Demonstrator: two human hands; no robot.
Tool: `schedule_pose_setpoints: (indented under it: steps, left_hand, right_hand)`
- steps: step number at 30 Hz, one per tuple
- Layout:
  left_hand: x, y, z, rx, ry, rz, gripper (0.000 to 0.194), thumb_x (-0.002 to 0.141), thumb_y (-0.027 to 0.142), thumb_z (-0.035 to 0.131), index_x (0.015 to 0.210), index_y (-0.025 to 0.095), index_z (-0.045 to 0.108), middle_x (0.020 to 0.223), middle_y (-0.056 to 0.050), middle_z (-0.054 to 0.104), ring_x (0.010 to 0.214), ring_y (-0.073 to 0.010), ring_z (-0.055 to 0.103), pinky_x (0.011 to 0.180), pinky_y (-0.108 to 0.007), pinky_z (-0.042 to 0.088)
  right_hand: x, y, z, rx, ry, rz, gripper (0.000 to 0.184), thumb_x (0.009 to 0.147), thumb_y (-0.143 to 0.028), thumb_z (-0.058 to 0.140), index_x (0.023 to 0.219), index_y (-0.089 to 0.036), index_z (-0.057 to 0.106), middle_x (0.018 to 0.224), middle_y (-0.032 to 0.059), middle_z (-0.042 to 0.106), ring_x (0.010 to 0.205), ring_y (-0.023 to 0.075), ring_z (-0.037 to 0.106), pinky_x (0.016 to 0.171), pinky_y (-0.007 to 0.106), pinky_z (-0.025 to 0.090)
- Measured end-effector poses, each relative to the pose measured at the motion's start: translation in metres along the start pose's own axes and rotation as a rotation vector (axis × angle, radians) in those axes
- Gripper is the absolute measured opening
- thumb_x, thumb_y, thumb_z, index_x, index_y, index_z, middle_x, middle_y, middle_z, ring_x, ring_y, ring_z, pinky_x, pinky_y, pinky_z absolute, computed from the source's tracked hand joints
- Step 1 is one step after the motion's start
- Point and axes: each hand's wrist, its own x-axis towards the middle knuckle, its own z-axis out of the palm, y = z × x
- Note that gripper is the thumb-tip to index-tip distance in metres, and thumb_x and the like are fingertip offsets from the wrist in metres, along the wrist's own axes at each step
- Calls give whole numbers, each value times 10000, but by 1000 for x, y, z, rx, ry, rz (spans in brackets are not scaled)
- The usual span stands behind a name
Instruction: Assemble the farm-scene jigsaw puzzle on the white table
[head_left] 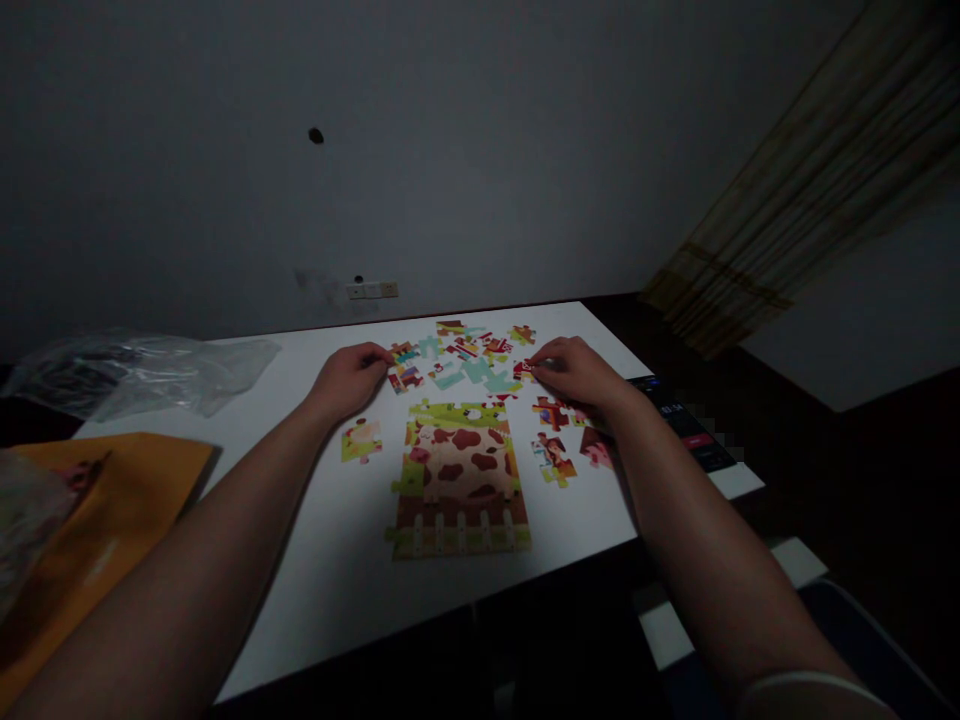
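A white table (315, 590) stands against a grey wall (480, 150). Far left lies a clear plastic bag (142, 370); near left, an orange envelope (105, 530). A dark phone (686, 420) rests at the right edge. A striped curtain (810, 190) hangs far right.

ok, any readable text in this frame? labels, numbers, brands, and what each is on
No text can be read with certainty.
Dark device at the table's right edge: lit characters on its screen, too blurred to read.
Red puzzle piece at the right hand's fingertips: white marks, too small to tell.
Orange envelope: faint print, unreadable.
Assembled cow puzzle and the piece by the left hand: pictures only.
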Motion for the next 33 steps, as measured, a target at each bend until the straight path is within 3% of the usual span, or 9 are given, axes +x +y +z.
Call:
schedule_pose_setpoints:
  steps: [18, 33]
  left_hand:
    - [-1, 0, 0, -24, -2, 8, 332, 827, 469, 643, 958, 232, 835, 994, -88, 847, 916, -305, 730, 890, -423, 530]
    - [1, -5, 3, -69, 1, 22, 282, 838, 427, 650, 935, 234, 832, 999, -102, 849, 929, -313, 748, 900, -452, 542]
  right_hand:
    - [2, 0, 0, -8, -15, -28, 217, 977, -375, 704, 1053, -287, 887, 1163, 139, 832, 1132, 348, 733, 1097, 583, 553]
    - [4, 0, -1, -6, -49, -13, 286, 986, -409, 675, 1121, -287, 896, 1223, 148, 825, 1171, 356, 718, 1142, 609, 546]
